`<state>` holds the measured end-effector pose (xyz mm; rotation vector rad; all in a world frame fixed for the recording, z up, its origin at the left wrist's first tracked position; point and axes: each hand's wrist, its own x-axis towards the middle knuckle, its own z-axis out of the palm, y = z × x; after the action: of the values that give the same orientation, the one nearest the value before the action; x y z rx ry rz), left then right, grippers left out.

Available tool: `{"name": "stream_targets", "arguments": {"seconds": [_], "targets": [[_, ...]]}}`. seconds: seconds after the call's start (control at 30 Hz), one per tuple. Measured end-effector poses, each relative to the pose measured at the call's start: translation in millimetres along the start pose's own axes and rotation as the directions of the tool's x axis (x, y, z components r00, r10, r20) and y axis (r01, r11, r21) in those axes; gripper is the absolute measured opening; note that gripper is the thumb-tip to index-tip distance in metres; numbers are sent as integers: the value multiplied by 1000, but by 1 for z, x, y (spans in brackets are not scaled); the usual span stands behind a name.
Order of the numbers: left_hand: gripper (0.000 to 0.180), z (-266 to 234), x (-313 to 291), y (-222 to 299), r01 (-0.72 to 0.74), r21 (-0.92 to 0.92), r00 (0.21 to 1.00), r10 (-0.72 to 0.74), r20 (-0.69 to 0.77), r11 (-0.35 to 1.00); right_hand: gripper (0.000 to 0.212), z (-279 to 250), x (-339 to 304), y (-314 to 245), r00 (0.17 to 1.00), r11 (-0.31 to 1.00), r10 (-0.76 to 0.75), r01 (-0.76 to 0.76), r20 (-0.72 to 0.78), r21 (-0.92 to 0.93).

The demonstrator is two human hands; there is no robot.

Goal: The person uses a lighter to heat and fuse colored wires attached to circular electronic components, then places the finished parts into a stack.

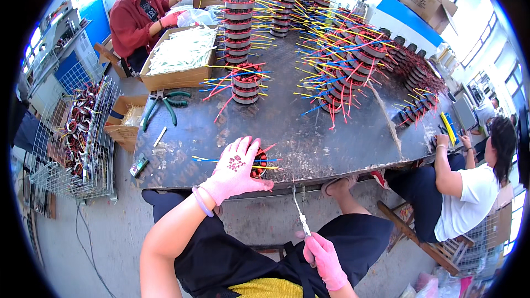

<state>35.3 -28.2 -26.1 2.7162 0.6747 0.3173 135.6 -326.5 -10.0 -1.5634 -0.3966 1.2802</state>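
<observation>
My left hand (234, 171), in a pink glove, is wrapped over a small motor stator (258, 164) near the table's front edge. Its fingers lie along the far side and the thumb is at the near side. Red, blue and yellow leads stick out from the stator; my hand hides much of its left part. Below the table edge, over my lap, my pink-gloved right hand (323, 256) is closed on a slim white piece (303, 222). A thin pale cord (297, 201) runs from this piece up toward the table edge.
Stacked stators (238, 33) with leads stand across the dark table (265, 121). Green-handled pliers (165, 105), a white stick (160, 136) and a lighter-like object (139, 165) lie at left. Beyond is a box of white strips (179, 55). Co-workers sit far left and right.
</observation>
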Motion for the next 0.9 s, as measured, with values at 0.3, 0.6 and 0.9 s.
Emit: {"name": "stream_targets", "arguments": {"seconds": [0.3, 0.6, 0.9], "targets": [[109, -15, -3, -23, -158, -129, 987, 160, 4, 979, 35, 7, -2, 10, 997, 996, 62, -64, 36, 57], [98, -20, 1, -22, -61, -48, 998, 62, 14, 997, 36, 10, 6, 22, 996, 996, 60, -65, 72, 64], [98, -17, 2, -26, -91, -65, 996, 91, -6, 994, 37, 12, 13, 20, 995, 999, 51, -50, 81, -19]]}}
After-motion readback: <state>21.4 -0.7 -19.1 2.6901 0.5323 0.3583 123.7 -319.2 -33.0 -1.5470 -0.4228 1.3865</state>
